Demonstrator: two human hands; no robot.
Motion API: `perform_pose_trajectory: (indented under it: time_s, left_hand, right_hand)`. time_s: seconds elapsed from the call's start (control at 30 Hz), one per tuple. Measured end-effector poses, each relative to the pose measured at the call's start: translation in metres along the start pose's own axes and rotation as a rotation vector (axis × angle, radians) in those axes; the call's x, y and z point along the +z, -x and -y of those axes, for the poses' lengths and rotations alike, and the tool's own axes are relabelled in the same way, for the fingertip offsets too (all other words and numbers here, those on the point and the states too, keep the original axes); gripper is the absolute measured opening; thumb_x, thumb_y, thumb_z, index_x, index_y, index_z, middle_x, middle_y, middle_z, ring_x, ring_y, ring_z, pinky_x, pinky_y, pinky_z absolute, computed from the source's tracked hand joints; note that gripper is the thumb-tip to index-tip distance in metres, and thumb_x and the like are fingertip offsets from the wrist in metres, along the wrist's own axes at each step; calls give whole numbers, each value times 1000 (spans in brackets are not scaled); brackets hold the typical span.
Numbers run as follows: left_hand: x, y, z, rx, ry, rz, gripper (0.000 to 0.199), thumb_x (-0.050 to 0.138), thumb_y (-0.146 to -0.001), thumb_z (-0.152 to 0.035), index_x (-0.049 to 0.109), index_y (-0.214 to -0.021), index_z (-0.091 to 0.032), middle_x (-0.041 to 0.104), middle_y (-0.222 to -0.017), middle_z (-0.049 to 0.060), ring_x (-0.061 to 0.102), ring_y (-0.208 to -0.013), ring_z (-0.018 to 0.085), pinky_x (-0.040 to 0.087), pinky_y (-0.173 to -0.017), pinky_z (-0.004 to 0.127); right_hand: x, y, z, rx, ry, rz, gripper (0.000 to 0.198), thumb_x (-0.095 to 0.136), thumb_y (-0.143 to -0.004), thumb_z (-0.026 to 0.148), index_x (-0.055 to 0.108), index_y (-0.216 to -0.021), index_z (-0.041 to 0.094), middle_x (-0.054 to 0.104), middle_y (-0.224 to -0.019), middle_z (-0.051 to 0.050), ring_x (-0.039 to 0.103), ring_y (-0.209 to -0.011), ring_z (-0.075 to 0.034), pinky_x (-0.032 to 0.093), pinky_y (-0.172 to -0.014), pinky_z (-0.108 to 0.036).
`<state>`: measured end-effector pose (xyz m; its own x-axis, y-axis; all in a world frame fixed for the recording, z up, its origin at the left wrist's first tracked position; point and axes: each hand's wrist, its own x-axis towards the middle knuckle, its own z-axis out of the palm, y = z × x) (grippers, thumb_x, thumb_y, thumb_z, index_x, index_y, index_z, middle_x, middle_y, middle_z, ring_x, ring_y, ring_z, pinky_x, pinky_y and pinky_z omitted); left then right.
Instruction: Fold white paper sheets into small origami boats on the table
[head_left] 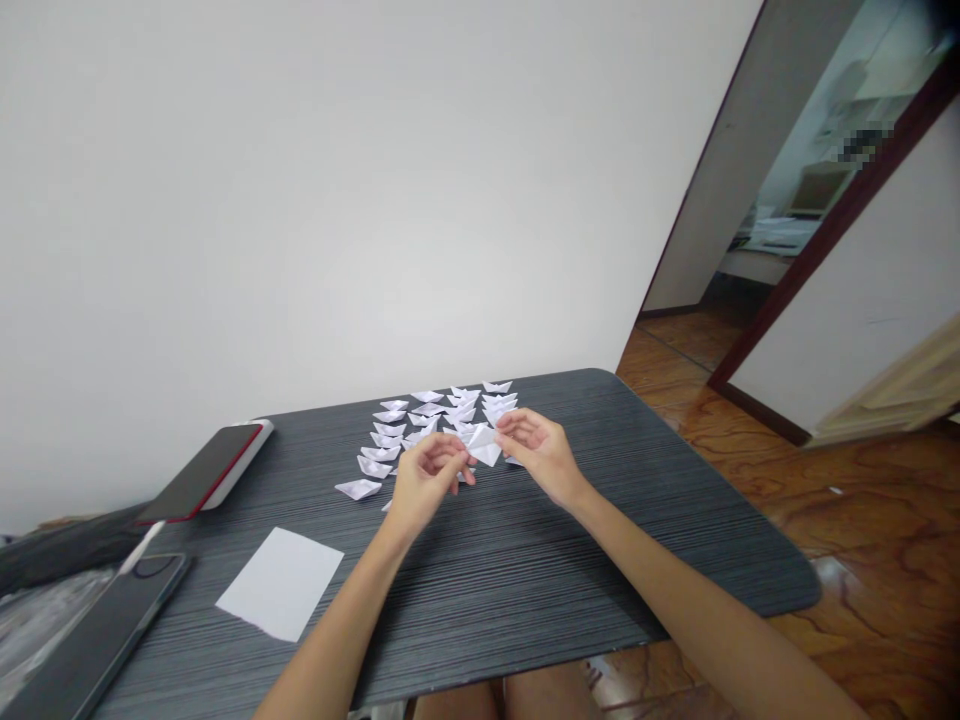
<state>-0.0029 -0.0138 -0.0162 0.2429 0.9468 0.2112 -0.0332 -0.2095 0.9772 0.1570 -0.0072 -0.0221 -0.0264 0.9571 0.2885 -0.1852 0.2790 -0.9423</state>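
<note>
A small folded piece of white paper [484, 447] is held up over the dark table between my two hands. My left hand [433, 470] pinches its left edge between thumb and fingers. On the opposite edge, my right hand [541, 450] has a similar pinch grip. Behind and beneath the hands, several folded white paper boats [379, 453] stand in rows on the table. Some of the boats are partly hidden by my hands. A flat square sheet of white paper [282, 583] lies to the left of my left forearm.
The dark wood-grain table [600, 560] meets a white wall at the back. At its left are a dark flat device with a red edge [206, 470], a phone [112, 630] and a white cable or pen-like stick [142, 547]. Wooden floor and a doorway lie to the right.
</note>
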Motion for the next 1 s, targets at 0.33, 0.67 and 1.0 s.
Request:
perform_pose_trajectory:
  time_s: [0.33,0.67,1.0]
  left_hand:
    - [5,3,0,10,-21,-4,16,58,-70,-25,50,-76,-12,62,-60,3,59,-53,13,46,-51,23]
    - [4,1,5,-52,-51,-50,16,61,-67,-25,52,-71,-12,64,-60,4,61,-57,14,49,-60,26]
    - [4,0,0,-136,-23,-50,21,64,-63,-28,54,-69,-11,66,-59,7,62,-54,16,49,-55,26]
  right_hand:
    - [1,2,-5,-20,23,61,10,65,-62,20,62,-70,16,64,-75,-3,59,-73,-14,46,-73,-27]
    - [0,0,-5,59,34,49,13,66,-60,24,62,-68,14,62,-62,-1,53,-45,-8,46,-47,-22]
    - [2,3,-3,11,58,-5,14,67,-60,26,62,-67,14,63,-63,-2,54,-44,-10,45,-47,-24]
